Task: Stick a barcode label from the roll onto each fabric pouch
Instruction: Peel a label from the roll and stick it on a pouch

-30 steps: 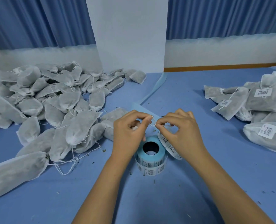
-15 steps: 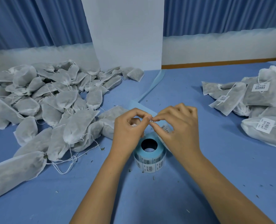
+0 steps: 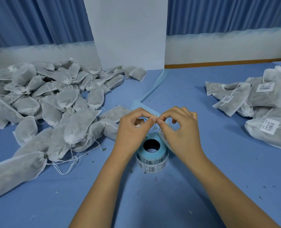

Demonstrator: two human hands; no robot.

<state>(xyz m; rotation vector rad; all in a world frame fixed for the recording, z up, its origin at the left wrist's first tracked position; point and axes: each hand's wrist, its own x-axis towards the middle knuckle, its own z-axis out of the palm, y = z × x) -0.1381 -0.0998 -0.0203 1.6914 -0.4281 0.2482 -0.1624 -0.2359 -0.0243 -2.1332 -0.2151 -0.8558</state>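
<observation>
Figure: we count one label roll [image 3: 151,152], standing on end near mid-table, and two hands above it. The left hand [image 3: 133,129] and right hand [image 3: 181,130] meet tip to tip, each pinching the end of the label strip [image 3: 163,134] between thumb and forefinger, with the other fingers curled. At left lies a heap of unlabelled pouches [image 3: 54,104] — too many to count. At right is a smaller pile of labelled pouches [image 3: 259,102], with three barcode labels [image 3: 265,87] showing. The right hand hides part of the strip. Blue liner [image 3: 154,86] trails across the blue tabletop [image 3: 153,195] toward a white pillar [image 3: 128,30] and blue curtains [image 3: 38,18].
</observation>
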